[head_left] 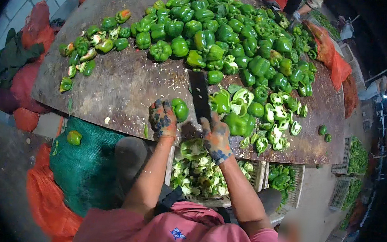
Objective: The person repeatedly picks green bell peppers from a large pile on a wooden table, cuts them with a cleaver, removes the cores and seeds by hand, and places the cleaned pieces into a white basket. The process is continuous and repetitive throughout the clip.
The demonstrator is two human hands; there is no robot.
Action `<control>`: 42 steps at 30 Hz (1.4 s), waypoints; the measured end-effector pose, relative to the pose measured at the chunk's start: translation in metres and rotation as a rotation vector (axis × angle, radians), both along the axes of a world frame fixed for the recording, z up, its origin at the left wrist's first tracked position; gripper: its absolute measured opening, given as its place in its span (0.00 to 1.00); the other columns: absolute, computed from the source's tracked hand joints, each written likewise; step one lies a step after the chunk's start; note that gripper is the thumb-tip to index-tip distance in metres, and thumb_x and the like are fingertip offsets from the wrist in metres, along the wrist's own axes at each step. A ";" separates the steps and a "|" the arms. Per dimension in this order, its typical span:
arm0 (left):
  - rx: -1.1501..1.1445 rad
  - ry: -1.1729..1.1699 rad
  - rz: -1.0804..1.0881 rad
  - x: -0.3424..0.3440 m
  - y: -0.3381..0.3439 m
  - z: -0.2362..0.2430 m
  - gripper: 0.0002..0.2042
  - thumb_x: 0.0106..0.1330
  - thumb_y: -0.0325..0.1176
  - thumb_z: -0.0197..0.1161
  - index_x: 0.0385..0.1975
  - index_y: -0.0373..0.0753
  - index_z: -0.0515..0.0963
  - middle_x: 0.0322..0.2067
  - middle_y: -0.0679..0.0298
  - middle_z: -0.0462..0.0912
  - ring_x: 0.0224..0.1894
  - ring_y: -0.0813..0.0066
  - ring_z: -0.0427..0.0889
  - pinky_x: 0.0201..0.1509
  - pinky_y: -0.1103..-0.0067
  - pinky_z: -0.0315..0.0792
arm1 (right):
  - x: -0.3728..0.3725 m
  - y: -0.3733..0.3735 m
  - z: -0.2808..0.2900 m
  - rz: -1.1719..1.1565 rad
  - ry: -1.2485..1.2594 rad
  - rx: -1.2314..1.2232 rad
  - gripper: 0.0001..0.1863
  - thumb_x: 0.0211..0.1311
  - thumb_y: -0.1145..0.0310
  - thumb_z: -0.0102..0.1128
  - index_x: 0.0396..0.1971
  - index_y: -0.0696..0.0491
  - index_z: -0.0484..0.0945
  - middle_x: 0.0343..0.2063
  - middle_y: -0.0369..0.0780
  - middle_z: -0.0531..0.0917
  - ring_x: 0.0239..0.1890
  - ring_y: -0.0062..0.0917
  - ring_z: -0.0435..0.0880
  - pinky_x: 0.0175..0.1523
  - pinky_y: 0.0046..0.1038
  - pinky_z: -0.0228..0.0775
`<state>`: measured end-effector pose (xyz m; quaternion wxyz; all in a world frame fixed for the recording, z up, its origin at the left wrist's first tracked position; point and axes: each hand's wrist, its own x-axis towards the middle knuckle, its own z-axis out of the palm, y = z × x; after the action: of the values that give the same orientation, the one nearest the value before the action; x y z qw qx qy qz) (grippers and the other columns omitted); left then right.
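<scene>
My left hand [162, 118], in a stained patterned work glove, is closed on a whole green bell pepper [180, 110] near the front edge of the wooden table. Gloved the same way, my right hand [217, 139] grips a wide dark knife [199, 95] with holes in its blade, which points away from me. The blade stands apart from the held pepper, to its right. Beside the right hand lie halved and cut peppers [275, 123], pale insides showing. A big heap of whole green peppers [228, 30] covers the far middle of the table.
Under the front edge stand a crate [170, 167] of pepper trimmings and another crate [298, 186] of green pieces. A green mesh sack [85, 167] leans at my left. Damaged peppers [87, 51] lie far left. A co-worker's hand [296, 16] reaches in at the far right.
</scene>
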<state>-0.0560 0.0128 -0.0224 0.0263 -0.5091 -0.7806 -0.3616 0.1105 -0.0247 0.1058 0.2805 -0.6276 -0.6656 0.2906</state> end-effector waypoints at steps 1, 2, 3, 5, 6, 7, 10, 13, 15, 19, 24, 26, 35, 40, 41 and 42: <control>0.026 -0.009 0.006 0.005 -0.001 0.001 0.10 0.59 0.37 0.49 0.28 0.37 0.72 0.27 0.52 0.73 0.33 0.55 0.72 0.36 0.66 0.67 | -0.005 0.003 -0.001 0.078 0.026 -0.136 0.19 0.59 0.58 0.53 0.35 0.62 0.71 0.22 0.46 0.78 0.26 0.29 0.79 0.27 0.27 0.67; 0.046 -0.016 0.005 0.012 -0.005 0.002 0.11 0.60 0.38 0.49 0.28 0.37 0.72 0.27 0.52 0.73 0.33 0.54 0.72 0.35 0.66 0.66 | -0.009 0.004 -0.030 0.124 0.039 -0.169 0.17 0.58 0.60 0.53 0.35 0.61 0.70 0.26 0.49 0.77 0.29 0.36 0.79 0.30 0.31 0.68; 0.047 -0.075 -0.004 0.019 -0.008 0.003 0.11 0.60 0.38 0.49 0.28 0.36 0.72 0.27 0.51 0.73 0.33 0.54 0.72 0.35 0.66 0.66 | -0.014 0.006 -0.057 0.170 0.045 -0.207 0.16 0.57 0.62 0.53 0.35 0.61 0.70 0.30 0.52 0.77 0.33 0.42 0.78 0.33 0.35 0.68; 0.076 -0.164 0.014 0.022 -0.006 0.010 0.12 0.61 0.40 0.50 0.27 0.36 0.71 0.27 0.50 0.73 0.33 0.52 0.72 0.34 0.65 0.65 | -0.025 0.010 -0.048 0.262 -0.294 -0.221 0.14 0.54 0.66 0.51 0.36 0.61 0.70 0.33 0.55 0.76 0.39 0.49 0.75 0.40 0.40 0.68; 0.091 -0.209 0.019 0.027 -0.004 0.013 0.13 0.61 0.40 0.50 0.27 0.35 0.71 0.28 0.50 0.73 0.33 0.52 0.73 0.34 0.65 0.65 | -0.022 0.019 -0.052 0.325 -0.342 -0.176 0.15 0.54 0.66 0.52 0.37 0.61 0.70 0.33 0.55 0.76 0.40 0.49 0.75 0.42 0.40 0.68; 0.048 -0.347 0.031 0.041 -0.005 0.039 0.13 0.61 0.41 0.51 0.27 0.35 0.71 0.28 0.48 0.74 0.33 0.51 0.73 0.34 0.64 0.65 | -0.011 0.018 -0.062 0.367 -0.383 -0.171 0.15 0.54 0.66 0.52 0.38 0.61 0.70 0.34 0.55 0.76 0.41 0.49 0.75 0.44 0.39 0.67; 0.208 -0.321 -0.088 0.028 0.021 0.007 0.13 0.60 0.40 0.53 0.26 0.34 0.71 0.28 0.46 0.75 0.33 0.47 0.72 0.36 0.63 0.66 | 0.002 0.022 -0.084 0.017 0.079 -0.195 0.24 0.56 0.62 0.53 0.48 0.62 0.67 0.41 0.54 0.75 0.45 0.46 0.73 0.50 0.36 0.65; -0.179 0.150 -0.327 0.034 -0.015 -0.003 0.13 0.58 0.38 0.54 0.31 0.32 0.73 0.30 0.48 0.76 0.35 0.52 0.74 0.36 0.67 0.68 | 0.089 -0.005 -0.084 -0.087 -0.143 0.238 0.20 0.56 0.68 0.52 0.50 0.57 0.68 0.43 0.43 0.75 0.48 0.33 0.73 0.50 0.29 0.64; -0.591 -0.348 -0.640 0.031 -0.065 0.065 0.19 0.57 0.44 0.54 0.38 0.34 0.72 0.35 0.51 0.76 0.36 0.58 0.75 0.34 0.71 0.69 | 0.128 -0.024 -0.031 -0.282 -0.047 0.086 0.21 0.57 0.66 0.53 0.50 0.58 0.68 0.39 0.42 0.77 0.39 0.29 0.73 0.43 0.28 0.66; -0.681 0.510 -1.126 0.045 -0.163 0.021 0.22 0.51 0.46 0.55 0.45 0.44 0.70 0.46 0.56 0.70 0.45 0.59 0.70 0.45 0.63 0.67 | 0.260 -0.064 -0.050 -0.788 0.453 0.129 0.19 0.58 0.65 0.53 0.48 0.59 0.69 0.29 0.38 0.78 0.23 0.21 0.73 0.29 0.26 0.66; -0.898 0.333 -1.113 0.064 -0.180 -0.082 0.29 0.46 0.38 0.59 0.53 0.45 0.64 0.45 0.54 0.68 0.46 0.55 0.70 0.41 0.66 0.70 | 0.387 -0.099 -0.119 -0.853 -0.973 0.008 0.09 0.51 0.64 0.55 0.26 0.54 0.78 0.21 0.41 0.78 0.24 0.33 0.77 0.26 0.33 0.66; -0.939 0.447 -1.123 0.068 -0.175 -0.078 0.30 0.43 0.42 0.61 0.51 0.44 0.66 0.42 0.54 0.69 0.44 0.58 0.71 0.41 0.68 0.71 | 0.395 -0.095 -0.136 -0.887 -0.919 0.043 0.10 0.48 0.62 0.55 0.27 0.53 0.78 0.22 0.42 0.78 0.27 0.35 0.79 0.30 0.35 0.69; -0.665 -0.189 -0.872 0.063 -0.178 -0.019 0.22 0.49 0.42 0.62 0.43 0.38 0.72 0.46 0.49 0.70 0.47 0.60 0.71 0.49 0.67 0.66 | 0.246 -0.153 -0.135 -0.676 -0.083 0.179 0.28 0.54 0.62 0.58 0.54 0.52 0.63 0.49 0.45 0.72 0.49 0.35 0.72 0.50 0.34 0.64; -0.274 -0.210 -1.071 0.142 -0.195 0.095 0.28 0.45 0.29 0.63 0.51 0.43 0.64 0.50 0.53 0.62 0.47 0.51 0.69 0.45 0.67 0.69 | 0.093 -0.222 -0.107 -0.222 0.457 0.242 0.31 0.62 0.56 0.46 0.61 0.54 0.51 0.56 0.41 0.64 0.57 0.33 0.64 0.59 0.28 0.57; -0.161 -0.184 -1.126 0.145 -0.212 0.101 0.27 0.46 0.29 0.61 0.50 0.40 0.64 0.49 0.53 0.64 0.45 0.50 0.71 0.46 0.67 0.69 | 0.091 -0.216 -0.094 -0.274 1.101 0.000 0.30 0.62 0.54 0.46 0.60 0.52 0.55 0.55 0.43 0.65 0.54 0.32 0.66 0.57 0.28 0.59; -0.042 -0.158 -1.179 0.146 -0.227 0.105 0.26 0.47 0.30 0.60 0.50 0.37 0.64 0.48 0.52 0.66 0.44 0.49 0.72 0.47 0.67 0.69 | 0.089 -0.209 -0.083 -0.502 1.751 -0.174 0.29 0.61 0.52 0.46 0.58 0.50 0.58 0.53 0.45 0.67 0.51 0.31 0.69 0.56 0.28 0.61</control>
<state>0.0902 -0.2138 0.0831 -0.2472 -0.8287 -0.3729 -0.3364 0.1993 -0.2341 0.0230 0.6918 -0.3281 -0.0350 0.6423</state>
